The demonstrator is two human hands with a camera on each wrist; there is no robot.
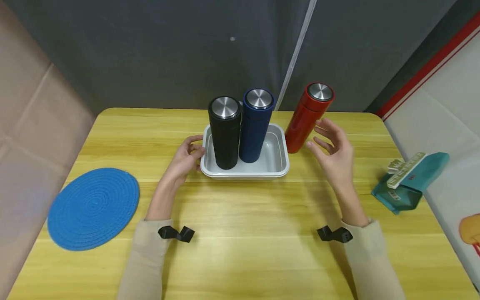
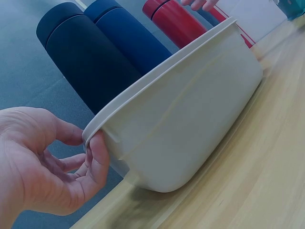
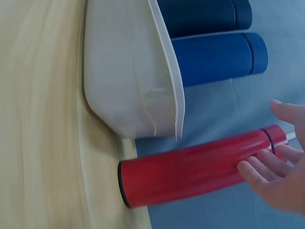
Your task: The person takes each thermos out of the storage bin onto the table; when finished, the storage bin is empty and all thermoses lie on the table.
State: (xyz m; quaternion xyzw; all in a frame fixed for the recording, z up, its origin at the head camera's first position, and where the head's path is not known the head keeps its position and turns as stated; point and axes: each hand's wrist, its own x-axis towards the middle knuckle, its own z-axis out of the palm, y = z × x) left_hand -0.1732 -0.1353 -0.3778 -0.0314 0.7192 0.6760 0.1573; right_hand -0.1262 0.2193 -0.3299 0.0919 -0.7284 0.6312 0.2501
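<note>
A pale grey plastic tray (image 1: 276,160) stands on the table, with a black thermos (image 1: 226,139) and a dark blue thermos (image 1: 255,133) upright inside it. My left hand (image 1: 183,160) is at the tray's left end. The left wrist view shows its thumb and fingers pinching the tray rim (image 2: 157,71). To the right of the tray, a red thermos (image 1: 304,118) with a steel-topped lid stands on the table. Beside it is my right hand (image 1: 337,156), fingers spread and slightly bent, fingertips right at the bottle's side and nothing gripped.
A round blue woven placemat (image 1: 93,208) lies on the left of the wooden table (image 1: 247,250). Toward the right edge sits a teal bag (image 1: 403,193) with a cream clip (image 1: 406,171) across it. A dark grey panel (image 1: 168,54) rises behind the table.
</note>
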